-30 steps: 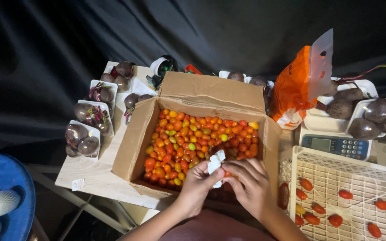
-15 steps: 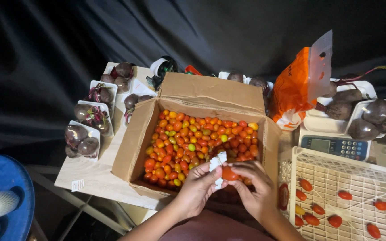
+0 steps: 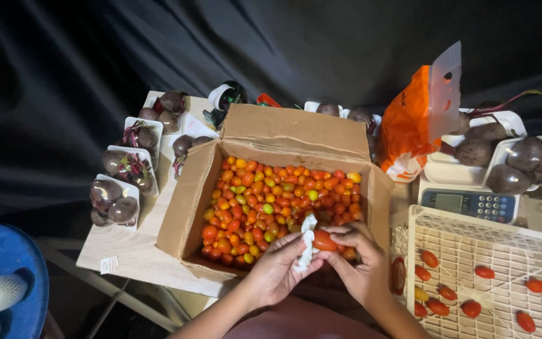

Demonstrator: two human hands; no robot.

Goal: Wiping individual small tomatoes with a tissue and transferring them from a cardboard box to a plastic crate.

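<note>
- Left hand (image 3: 278, 269) grips a white cloth (image 3: 307, 245), pressed against a red tomato (image 3: 324, 240).
- Right hand (image 3: 360, 263) pinches that tomato, held just above the near edge of the box (image 3: 189, 207) full of small tomatoes.
- White crate (image 3: 503, 251) with a few tomatoes sits right of the hands, scale (image 3: 468, 204) behind it.

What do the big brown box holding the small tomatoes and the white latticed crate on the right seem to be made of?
The big brown box looks like corrugated cardboard: matte brown, with folded flaps and creased walls. The white latticed crate looks like moulded plastic, judging by its smooth, slightly glossy, evenly spaced grid. The small white wad that the left hand presses to a red tomato could be cloth or tissue.
</note>
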